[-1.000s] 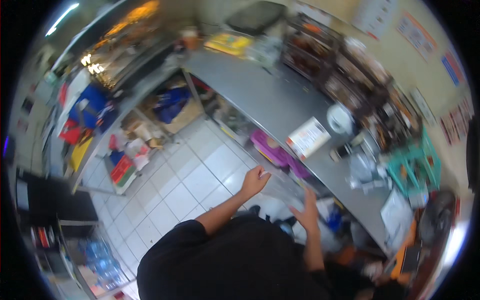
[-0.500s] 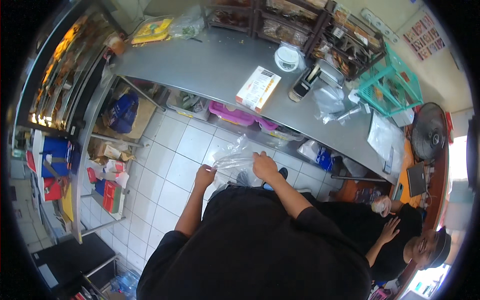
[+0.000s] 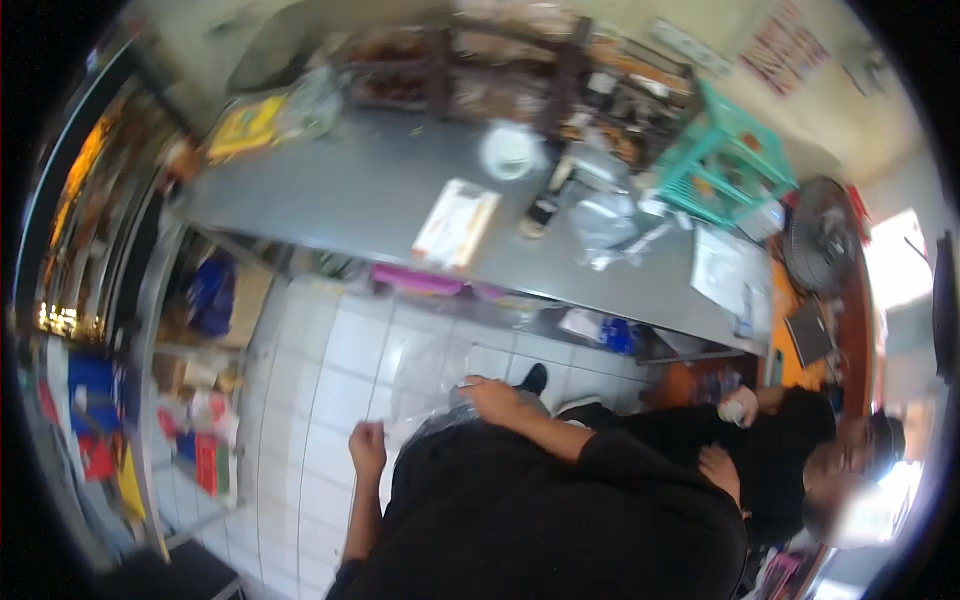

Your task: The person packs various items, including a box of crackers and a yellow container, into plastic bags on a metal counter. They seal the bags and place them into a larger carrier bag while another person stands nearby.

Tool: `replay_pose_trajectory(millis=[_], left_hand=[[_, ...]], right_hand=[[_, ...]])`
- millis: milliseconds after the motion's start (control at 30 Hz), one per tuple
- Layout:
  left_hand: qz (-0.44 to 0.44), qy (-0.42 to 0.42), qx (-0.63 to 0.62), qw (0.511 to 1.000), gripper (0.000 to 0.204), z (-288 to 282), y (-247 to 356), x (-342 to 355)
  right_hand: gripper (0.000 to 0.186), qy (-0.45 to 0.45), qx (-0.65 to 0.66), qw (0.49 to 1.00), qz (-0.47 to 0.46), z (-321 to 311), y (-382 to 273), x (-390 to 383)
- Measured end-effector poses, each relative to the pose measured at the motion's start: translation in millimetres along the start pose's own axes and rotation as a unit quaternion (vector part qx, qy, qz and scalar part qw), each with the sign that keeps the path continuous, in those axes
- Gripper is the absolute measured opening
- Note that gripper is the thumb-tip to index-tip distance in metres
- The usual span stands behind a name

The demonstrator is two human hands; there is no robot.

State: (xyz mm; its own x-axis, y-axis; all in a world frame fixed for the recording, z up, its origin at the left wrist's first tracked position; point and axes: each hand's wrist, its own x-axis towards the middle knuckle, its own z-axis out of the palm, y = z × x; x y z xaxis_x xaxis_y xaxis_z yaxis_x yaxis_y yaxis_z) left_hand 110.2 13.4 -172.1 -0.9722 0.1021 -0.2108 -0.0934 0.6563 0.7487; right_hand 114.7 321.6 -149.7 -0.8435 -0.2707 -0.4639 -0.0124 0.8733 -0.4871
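A thin transparent plastic bag (image 3: 430,385) hangs in front of my body over the tiled floor, its outline blurred. My right hand (image 3: 492,400) is closed on the bag's right side, close to my waist. To the left of the bag and apart from my right hand, my left hand (image 3: 368,447) is closed. Whatever its fingers hold, if anything, is too small and smeared to make out.
A steel table (image 3: 350,190) spans the far side, bearing a white box (image 3: 457,222), a round white scale (image 3: 510,152) and a green basket (image 3: 725,165). A co-worker in black (image 3: 790,450) is at my right, holding a cup. Shelving (image 3: 150,400) stands left.
My hands have moved apart and nearer to my body, the left one lower and leftward. The bag is no longer stretched between them. The whole view has shifted and blurred.
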Motion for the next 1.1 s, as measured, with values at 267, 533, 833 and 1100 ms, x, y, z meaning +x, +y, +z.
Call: replay_pose_trajectory(millis=[267,533,833,1100], left_hand=[[0.249,0.253,-0.005,0.935,0.015,-66.4,146.0,44.0],[-0.035,0.157,-0.254,0.954,0.041,-1.1,96.9,-11.7],[-0.242,0.022,-0.171,0.955,0.034,-2.8,103.7,8.4],[-0.264,0.009,-0.028,0.964,0.039,0.9,122.0,-23.4]], right_hand=[[0.058,0.477,0.157,0.801,-0.325,-138.8,-72.0,-14.5],[0.065,0.061,0.015,0.991,-0.12,-44.7,12.8,5.3],[0.037,0.162,-0.096,0.872,-0.451,-223.5,22.7,104.6],[0.078,-0.054,-0.347,0.797,-0.491,-314.9,63.2,183.9]])
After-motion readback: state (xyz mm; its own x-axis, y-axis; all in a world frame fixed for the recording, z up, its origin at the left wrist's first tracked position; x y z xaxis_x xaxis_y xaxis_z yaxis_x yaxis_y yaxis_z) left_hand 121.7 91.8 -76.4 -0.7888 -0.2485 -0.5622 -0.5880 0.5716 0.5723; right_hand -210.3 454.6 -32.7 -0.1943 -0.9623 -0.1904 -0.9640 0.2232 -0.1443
